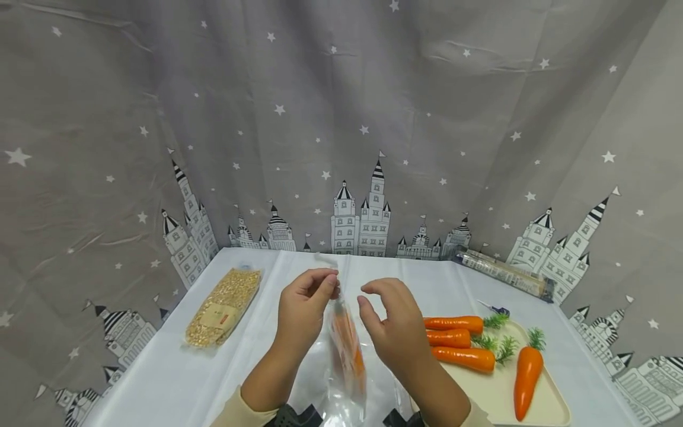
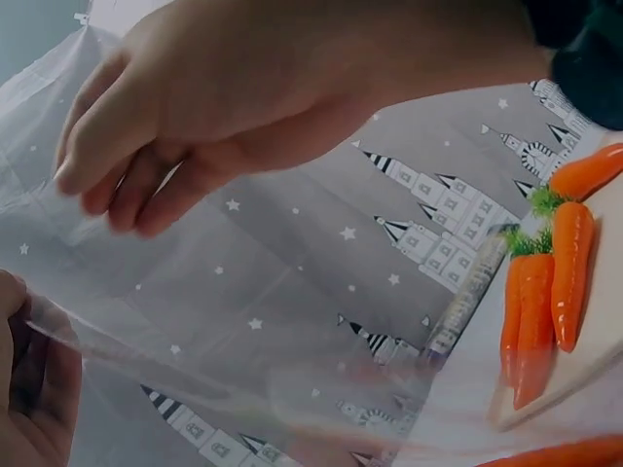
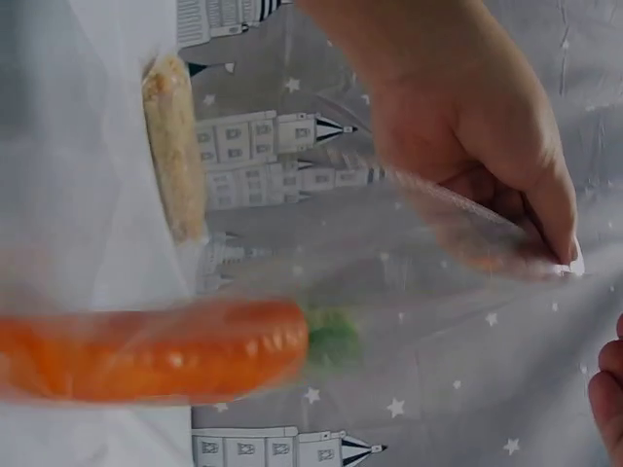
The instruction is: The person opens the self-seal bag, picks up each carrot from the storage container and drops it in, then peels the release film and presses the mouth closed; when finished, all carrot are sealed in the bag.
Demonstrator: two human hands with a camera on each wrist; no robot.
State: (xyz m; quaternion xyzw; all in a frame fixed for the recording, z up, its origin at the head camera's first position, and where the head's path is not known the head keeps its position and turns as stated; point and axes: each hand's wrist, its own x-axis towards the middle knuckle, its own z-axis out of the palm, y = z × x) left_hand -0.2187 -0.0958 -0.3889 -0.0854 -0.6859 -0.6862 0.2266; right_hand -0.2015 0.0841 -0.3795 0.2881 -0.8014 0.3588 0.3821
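My left hand (image 1: 303, 305) pinches the top edge of a clear plastic bag (image 1: 341, 394), which hangs below its fingertips. Inside the bag is an orange carrot (image 3: 156, 352) with a green top. Just right of the bag, my right hand (image 1: 396, 323) is raised, its thumb and index finger apart and holding nothing. In the left wrist view the right hand (image 2: 195, 107) shows large at the top, and part of the left hand (image 2: 39, 389) at the left edge. Several more carrots (image 1: 466, 359) lie on a cream tray (image 1: 482, 400) to the right.
A packet of yellowish grains (image 1: 224, 308) lies on the white-covered table (image 1: 160, 367) at left. A long wrapped roll (image 1: 504, 273) lies at the back right. A small dark-handled tool (image 1: 500, 311) is behind the tray. A grey castle-print curtain (image 1: 299, 148) hangs behind the table.
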